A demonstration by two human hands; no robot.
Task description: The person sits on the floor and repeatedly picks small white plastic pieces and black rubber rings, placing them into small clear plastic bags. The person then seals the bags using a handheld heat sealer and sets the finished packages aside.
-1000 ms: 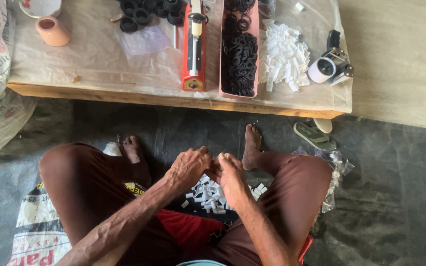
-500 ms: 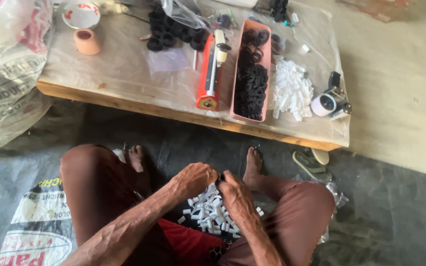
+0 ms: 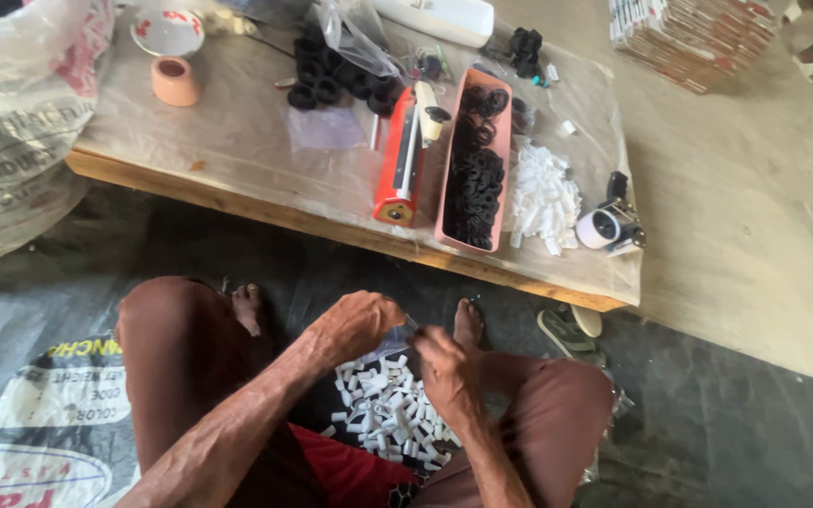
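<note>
Left hand (image 3: 355,325) and right hand (image 3: 444,365) curling narrow, pinching a small clear bag (image 3: 405,331) over white plastic pieces (image 3: 388,409) in lap.

The person wears rust-brown trousers (image 3: 557,414) and a red garment (image 3: 350,475) at the waist; forearms and feet (image 3: 251,306) are bare

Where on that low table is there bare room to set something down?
Bare sheet lies between the pink cup and the red tool, along the table's near edge. From the pink tray to the white pieces it is crowded.
</note>
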